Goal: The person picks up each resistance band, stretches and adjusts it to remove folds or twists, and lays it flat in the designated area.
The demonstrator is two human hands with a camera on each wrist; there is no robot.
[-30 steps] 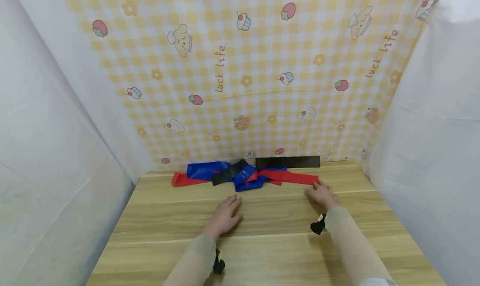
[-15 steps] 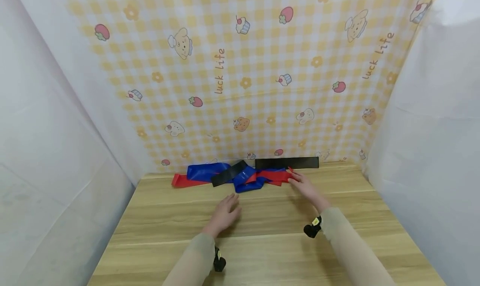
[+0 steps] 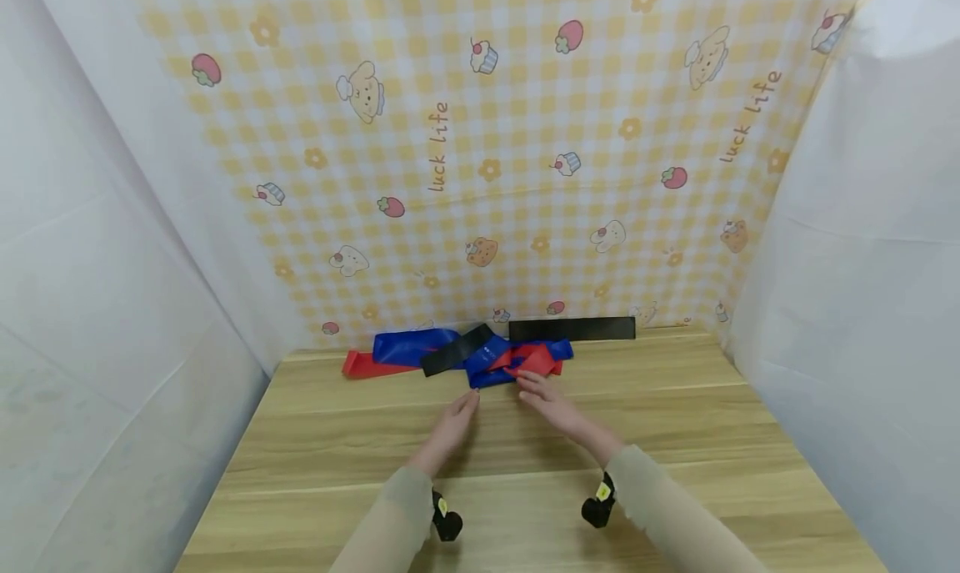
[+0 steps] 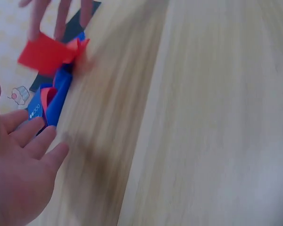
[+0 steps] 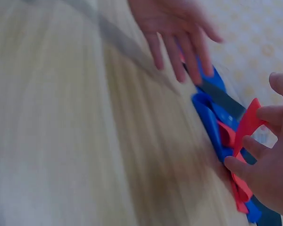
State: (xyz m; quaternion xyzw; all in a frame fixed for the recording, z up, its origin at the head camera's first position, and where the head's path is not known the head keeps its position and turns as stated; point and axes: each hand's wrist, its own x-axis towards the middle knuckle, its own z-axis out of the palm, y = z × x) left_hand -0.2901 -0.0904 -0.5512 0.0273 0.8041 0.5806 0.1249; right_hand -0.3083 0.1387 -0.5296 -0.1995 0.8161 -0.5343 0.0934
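Observation:
Flat red, blue and black stretchy bands lie overlapped along the back of the table. In the head view, a red band (image 3: pixel 536 359) is folded back over a blue band (image 3: pixel 487 352). At its loose end is my right hand (image 3: pixel 555 406); in the right wrist view my fingers (image 5: pixel 266 114) touch the raised red end, with the thumb standing apart. My left hand (image 3: pixel 452 427) is just in front of the blue loop, fingers extended and holding nothing; its palm shows in the left wrist view. A short black band (image 3: pixel 457 350) crosses the pile.
Another black band (image 3: pixel 572 329) lies flat against the back cloth (image 3: pixel 450 223), which has yellow checks. White cloth walls (image 3: pixel 847 248) stand on both sides. The wooden table (image 3: pixel 517 515) reaches forward under both forearms, each wearing a small black wrist camera (image 3: pixel 597 506).
My right hand has moved left with the red band's right end, folding it back over the pile. My left hand has stayed nearly in place, turning slightly on its side.

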